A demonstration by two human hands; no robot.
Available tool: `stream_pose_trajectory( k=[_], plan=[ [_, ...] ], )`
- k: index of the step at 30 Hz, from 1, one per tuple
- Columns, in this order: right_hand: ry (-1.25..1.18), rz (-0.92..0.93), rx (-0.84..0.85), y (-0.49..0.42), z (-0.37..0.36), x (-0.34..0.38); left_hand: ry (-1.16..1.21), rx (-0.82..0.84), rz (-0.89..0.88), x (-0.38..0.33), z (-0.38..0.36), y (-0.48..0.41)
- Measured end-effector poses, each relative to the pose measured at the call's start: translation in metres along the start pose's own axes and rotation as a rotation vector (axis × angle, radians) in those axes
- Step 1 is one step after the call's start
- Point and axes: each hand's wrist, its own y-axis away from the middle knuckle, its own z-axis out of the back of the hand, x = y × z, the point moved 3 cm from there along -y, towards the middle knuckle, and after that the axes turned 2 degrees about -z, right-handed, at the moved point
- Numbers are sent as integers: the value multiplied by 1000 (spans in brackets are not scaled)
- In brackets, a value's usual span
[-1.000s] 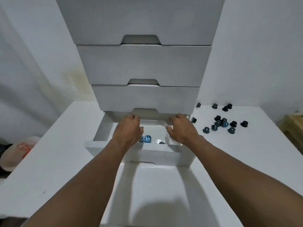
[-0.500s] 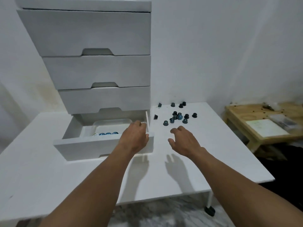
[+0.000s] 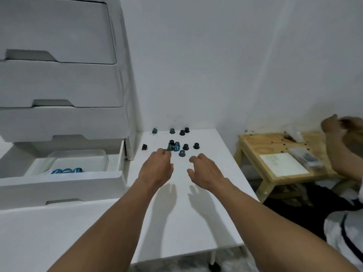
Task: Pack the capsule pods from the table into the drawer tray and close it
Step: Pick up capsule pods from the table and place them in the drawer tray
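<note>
Several dark and blue capsule pods [image 3: 176, 147] lie scattered on the white table [image 3: 196, 222] near the wall. My left hand [image 3: 156, 168] hovers just in front of them, its fingertips at the nearest pod, fingers apart. My right hand [image 3: 204, 170] hangs beside it, fingers spread and empty. To the left the bottom drawer [image 3: 64, 185] stands pulled out. A white tray [image 3: 78, 160] sits inside it with a few blue pods [image 3: 66, 171] at its front.
The white drawer unit [image 3: 62, 75] with three shut drawers rises at the left. A low wooden table [image 3: 282, 160] with papers and small bags stands at the right, where another person's arm [image 3: 341, 146] reaches over it.
Both hands left the drawer and moved right across the table to the loose pods. My view swung right, so the drawer unit now sits at the left edge.
</note>
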Motion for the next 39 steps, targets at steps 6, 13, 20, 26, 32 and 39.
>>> stream_pose_trajectory(
  k=[6, 13, 20, 26, 32, 39],
  plan=[
    [-6, 38, 61, -38, -2, -41, -28, 90, 131, -8, -27, -24],
    [-66, 74, 122, -104, -32, -45, -53, 167, 235, 29, -56, -62],
    [-91, 49, 215, -198, -81, -40, -24, 254, 291, 84, -104, -128],
    [-149, 45, 254, -278, -123, -19, 5, 318, 326, 131, -148, -183],
    [-152, 39, 335, -326, -166, -5, 78, 405, 360, 161, -197, -209],
    [-157, 18, 386, -340, -199, -8, 260, 462, 398, 176, -231, -210]
  ],
)
